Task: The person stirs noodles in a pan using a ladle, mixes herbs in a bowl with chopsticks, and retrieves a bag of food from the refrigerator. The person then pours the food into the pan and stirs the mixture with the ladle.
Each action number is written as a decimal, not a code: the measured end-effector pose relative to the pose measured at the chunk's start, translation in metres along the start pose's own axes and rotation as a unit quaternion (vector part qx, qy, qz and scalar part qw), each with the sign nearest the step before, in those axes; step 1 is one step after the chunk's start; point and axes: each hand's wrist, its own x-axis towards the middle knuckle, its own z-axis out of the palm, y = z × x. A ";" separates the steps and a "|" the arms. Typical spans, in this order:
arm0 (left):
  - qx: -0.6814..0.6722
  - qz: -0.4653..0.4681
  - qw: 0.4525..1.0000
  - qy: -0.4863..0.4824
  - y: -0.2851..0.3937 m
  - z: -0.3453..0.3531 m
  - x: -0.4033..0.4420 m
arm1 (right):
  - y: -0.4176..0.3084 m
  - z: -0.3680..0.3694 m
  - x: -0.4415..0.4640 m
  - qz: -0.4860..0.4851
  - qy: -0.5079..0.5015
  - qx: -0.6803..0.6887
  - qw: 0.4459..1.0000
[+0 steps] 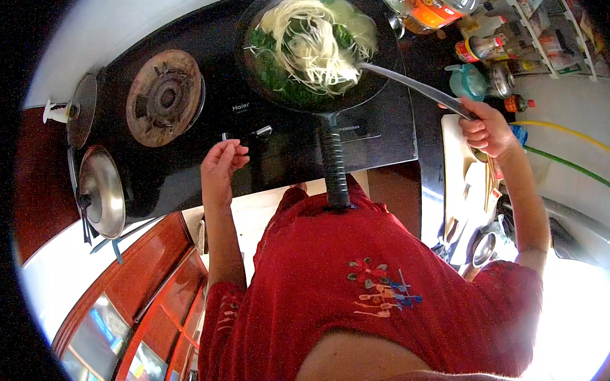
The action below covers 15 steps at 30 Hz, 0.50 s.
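My right hand (485, 129) is closed around the grip of a long-handled metal cooking utensil (415, 86). The utensil's head is hidden at the edge of the pale noodles (306, 39). These noodles lie heaped over dark green leaves (267, 74) and cloudy liquid in a black wok (247, 81). The wok's ribbed handle (333, 156) points toward my body. My left hand (226, 156) is off the wok, its fingers curled together just in front of a stove knob (224, 135). Nothing shows between those fingers; I cannot tell whether they touch the knob.
Left of the wok is a burner (167, 94) on the black cooktop (213, 66). A metal lid (103, 192) hangs or stands at the far left. Bottles (439, 4) and jars line the right side, by a wire rack (561, 20). Glass-fronted cabinets (135, 331) are at lower left.
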 end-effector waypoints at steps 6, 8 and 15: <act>-0.007 -0.005 1.000 -0.001 0.006 0.006 0.003 | -0.019 0.021 -0.021 -0.128 0.203 -0.321 0.916; -0.010 -0.003 1.000 0.002 0.005 0.006 0.004 | -0.021 0.028 -0.018 -0.240 0.223 -0.437 0.838; -0.007 -0.003 1.000 0.007 0.003 0.001 0.003 | 0.010 0.085 0.003 -0.398 0.258 -0.784 0.400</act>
